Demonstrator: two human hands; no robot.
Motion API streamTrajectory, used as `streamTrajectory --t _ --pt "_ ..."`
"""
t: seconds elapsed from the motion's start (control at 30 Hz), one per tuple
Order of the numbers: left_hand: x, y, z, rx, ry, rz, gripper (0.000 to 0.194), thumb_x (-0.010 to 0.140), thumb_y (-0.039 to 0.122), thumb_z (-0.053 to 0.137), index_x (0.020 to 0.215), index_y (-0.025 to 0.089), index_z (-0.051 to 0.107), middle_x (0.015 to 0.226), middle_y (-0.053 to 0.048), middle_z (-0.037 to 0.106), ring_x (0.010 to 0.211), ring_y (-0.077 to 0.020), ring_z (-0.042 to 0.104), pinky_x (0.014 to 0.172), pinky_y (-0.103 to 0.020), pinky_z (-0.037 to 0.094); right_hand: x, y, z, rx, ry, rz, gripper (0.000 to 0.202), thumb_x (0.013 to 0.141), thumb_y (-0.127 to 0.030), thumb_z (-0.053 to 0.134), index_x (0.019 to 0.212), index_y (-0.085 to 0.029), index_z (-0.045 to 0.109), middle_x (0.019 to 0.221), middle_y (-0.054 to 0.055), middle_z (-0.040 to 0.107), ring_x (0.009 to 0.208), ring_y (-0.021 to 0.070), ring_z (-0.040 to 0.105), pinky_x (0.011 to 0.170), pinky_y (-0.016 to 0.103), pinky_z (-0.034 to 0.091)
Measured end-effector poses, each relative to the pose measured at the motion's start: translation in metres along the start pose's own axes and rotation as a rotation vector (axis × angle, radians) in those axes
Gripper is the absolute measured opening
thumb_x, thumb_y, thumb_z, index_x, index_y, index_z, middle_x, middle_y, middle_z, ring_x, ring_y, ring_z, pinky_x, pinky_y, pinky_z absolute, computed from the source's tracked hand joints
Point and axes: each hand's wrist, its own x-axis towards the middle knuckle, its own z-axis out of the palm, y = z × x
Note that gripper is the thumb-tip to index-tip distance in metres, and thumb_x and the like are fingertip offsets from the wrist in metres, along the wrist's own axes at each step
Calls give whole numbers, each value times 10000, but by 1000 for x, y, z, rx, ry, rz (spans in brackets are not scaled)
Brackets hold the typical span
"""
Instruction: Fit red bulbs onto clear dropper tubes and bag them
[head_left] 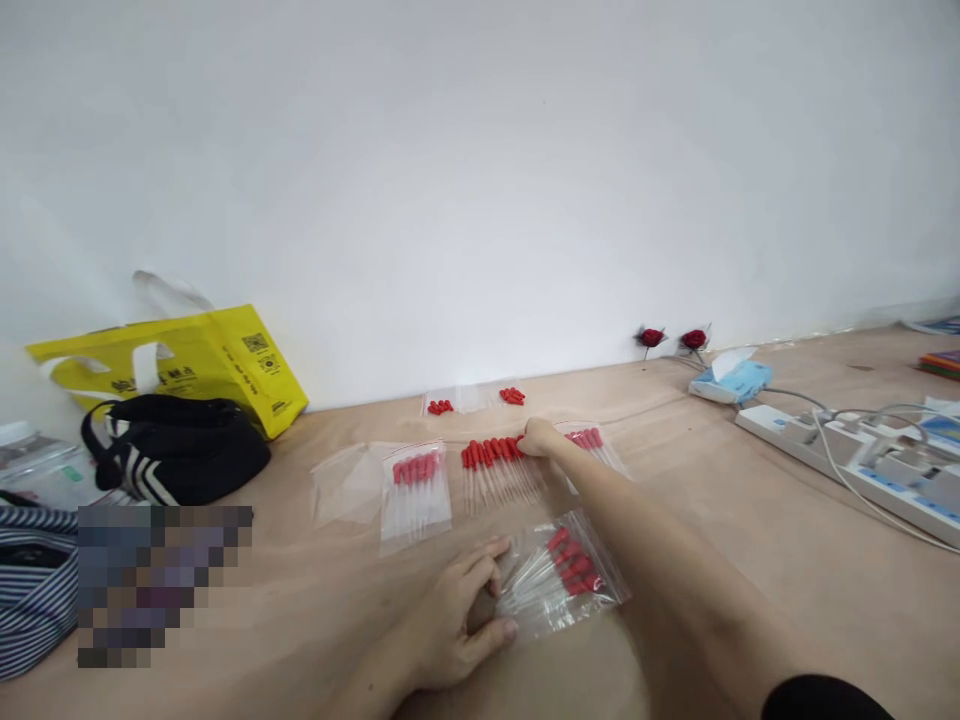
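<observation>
My left hand [466, 612] rests on the table at the near middle, its fingers apart beside a clear zip bag [559, 575] of red-tipped clear sticks. My right hand [538, 438] reaches over to the right end of a row of loose red-tipped sticks [491, 455]; its fingers are bent and whatever lies under them is hidden. Left of the row lies another filled bag [416, 490], overlapping empty-looking clear bags [349, 485]. A further filled bag [596, 445] is partly behind my right forearm. Near the wall, small red pieces [440, 407] lie on clear plastic.
At the left stand a yellow bag [180, 360], a black pouch [187, 450] and a striped cloth [34, 590]. Two red flowers [651, 338] lie by the wall. A blue tissue pack [731, 380] and a white power strip [847, 465] with cables are at the right.
</observation>
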Motion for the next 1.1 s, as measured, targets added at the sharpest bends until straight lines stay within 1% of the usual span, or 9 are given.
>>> streamTrajectory --t 0.1,0.2,0.27,0.37,0.43,0.63,0.77,0.97,1.1 --pt "0 -1 0 3 5 -3 189 796 310 500 962 220 483 1306 -70 432 1217 -243 352 965 -408 324 -6 5 -10 207 -92 65 241 832 -287 499 1027 -152 544 1058 83 547 887 176 549 753 339 466" --pt "0 -2 0 33 -19 16 364 788 322 516 1133 227 448 1333 -74 395 1228 -248 334 991 -424 295 -23 21 -32 443 -102 45 138 744 -212 585 827 -104 603 823 89 619 704 160 579 633 287 470" --pt "1 -3 1 61 -39 21 438 771 314 538 1187 227 430 1349 -75 371 1236 -253 317 1000 -435 282 -43 36 -51 592 -106 11 93 710 -194 588 768 -124 600 728 50 619 629 123 574 599 251 464" --pt "2 -2 1 74 -38 14 467 765 315 543 1211 237 428 1352 -66 368 1236 -256 315 1002 -446 280 -80 61 -72 775 -117 -28 142 672 -228 610 794 -159 589 749 21 619 635 101 582 629 239 473" --pt "2 -2 0 71 -32 12 503 764 324 543 1240 245 401 1348 -62 376 1234 -260 315 1004 -453 276 -105 76 -77 1065 -83 -35 206 599 -238 685 761 -173 576 746 7 614 635 103 585 638 242 477" --pt "1 -5 1 82 -43 -20 554 767 312 539 1282 252 343 1358 -56 361 1244 -264 297 1009 -464 265 -151 99 -52 1198 277 16 427 548 -375 740 858 -223 489 718 -40 565 642 123 591 629 262 490" --pt "1 -6 1 71 -39 -26 554 776 319 531 1290 259 335 1365 -51 350 1248 -265 290 1013 -468 259 -158 95 -38 1168 267 -1 537 572 -427 718 981 -249 419 779 -30 558 676 144 601 653 299 498" --pt "1 -6 0 82 -47 -21 551 792 364 514 1299 273 319 1368 -47 344 1253 -264 280 1016 -473 251 -163 82 -30 1184 294 -15 525 557 -460 716 928 -245 414 774 -28 541 694 148 600 658 298 501" --pt "2 -6 0 101 -53 -11 513 798 373 504 1278 269 353 1370 -41 341 1251 -252 287 1016 -451 264 -170 77 -29 1186 247 16 482 554 -437 724 877 -235 430 729 -33 556 658 132 590 650 283 495"
